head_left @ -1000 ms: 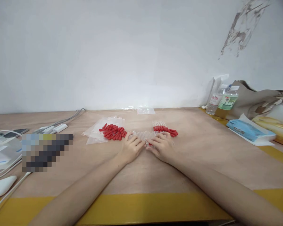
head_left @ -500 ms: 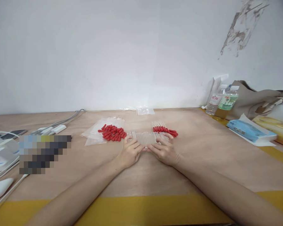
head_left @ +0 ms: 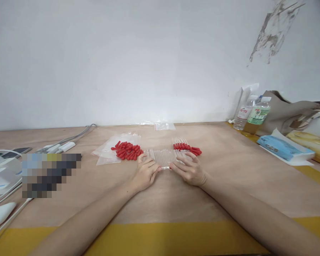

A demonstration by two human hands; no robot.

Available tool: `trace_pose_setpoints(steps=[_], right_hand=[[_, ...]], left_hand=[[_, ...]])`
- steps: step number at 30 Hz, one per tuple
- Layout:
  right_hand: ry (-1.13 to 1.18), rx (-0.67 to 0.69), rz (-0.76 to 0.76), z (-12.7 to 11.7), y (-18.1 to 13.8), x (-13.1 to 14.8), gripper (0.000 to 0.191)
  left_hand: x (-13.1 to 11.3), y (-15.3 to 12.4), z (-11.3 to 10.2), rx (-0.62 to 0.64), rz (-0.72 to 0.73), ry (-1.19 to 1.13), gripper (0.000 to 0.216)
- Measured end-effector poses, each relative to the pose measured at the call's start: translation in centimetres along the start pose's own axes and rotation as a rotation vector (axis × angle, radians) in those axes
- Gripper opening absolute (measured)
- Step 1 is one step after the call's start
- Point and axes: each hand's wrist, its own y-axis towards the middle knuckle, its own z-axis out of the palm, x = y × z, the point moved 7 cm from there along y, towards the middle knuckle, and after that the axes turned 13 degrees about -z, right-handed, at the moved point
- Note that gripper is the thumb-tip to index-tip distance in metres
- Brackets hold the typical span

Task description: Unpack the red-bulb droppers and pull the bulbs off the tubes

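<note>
A row of several clear glass tubes (head_left: 164, 156) lies on the wooden table (head_left: 229, 170) in the middle. My left hand (head_left: 145, 172) rests at the row's left near end, fingers stretched out and touching the tubes. My right hand (head_left: 188, 170) lies at the right near end, fingers spread flat against them. A heap of red rubber caps (head_left: 126, 150) sits left of the tubes on clear plastic bags (head_left: 109, 149). Behind the right hand lie several tubes with red caps fitted (head_left: 186, 146).
A small zip bag (head_left: 164, 125) lies by the wall. Two water bottles (head_left: 252, 113), a beige bag (head_left: 290, 110) and a blue tissue pack (head_left: 284, 147) stand at the right. Cables (head_left: 69, 140), white devices and a blurred-out patch fill the left. Yellow tape edges the table front.
Both hands have drawn slightly back toward me and apart, uncovering more of the tube row. The tubes now lie in a more even line.
</note>
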Motion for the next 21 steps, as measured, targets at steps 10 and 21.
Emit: trace_pose_setpoints(steps=[10, 21], right_hand=[[0.153, -0.184, 0.644, -1.7, -4.6, -9.0, 0.022], [0.331, -0.126, 1.213, 2.4, -12.8, -14.9, 0.033]], left_hand=[[5.9, 0.6, -1.5, -0.146, -0.212, 0.033, 0.021], [4.8, 2.2, 2.0, -0.217, -0.102, -0.034, 0.028]])
